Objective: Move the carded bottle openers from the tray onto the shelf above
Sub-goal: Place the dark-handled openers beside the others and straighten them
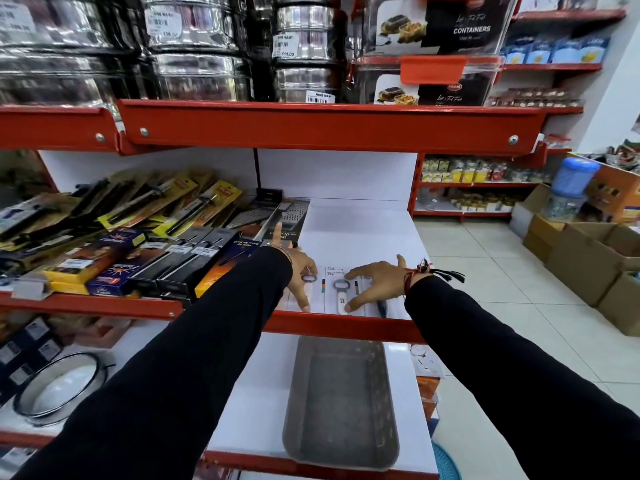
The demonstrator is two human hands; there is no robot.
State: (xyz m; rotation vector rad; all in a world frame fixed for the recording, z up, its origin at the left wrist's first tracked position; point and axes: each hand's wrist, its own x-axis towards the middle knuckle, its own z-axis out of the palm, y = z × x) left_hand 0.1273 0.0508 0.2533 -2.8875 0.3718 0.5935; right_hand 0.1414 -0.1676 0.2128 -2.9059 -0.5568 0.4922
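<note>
On the shelf (363, 230), carded bottle openers (341, 292) lie side by side, long axes toward you. Your left hand (301, 271) and right hand (375, 282) press flat, fingers spread, gripping nothing; tray (301, 393) below looks empty.

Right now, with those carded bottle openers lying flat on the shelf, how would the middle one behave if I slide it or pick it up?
The middle carded bottle opener lies flat on the smooth white shelf, so it would probably slide easily and not roll. Its thin card may flex, while the metal head looks rigid. Lifting by a card edge, it would likely sag toward the opener's weight.
</note>
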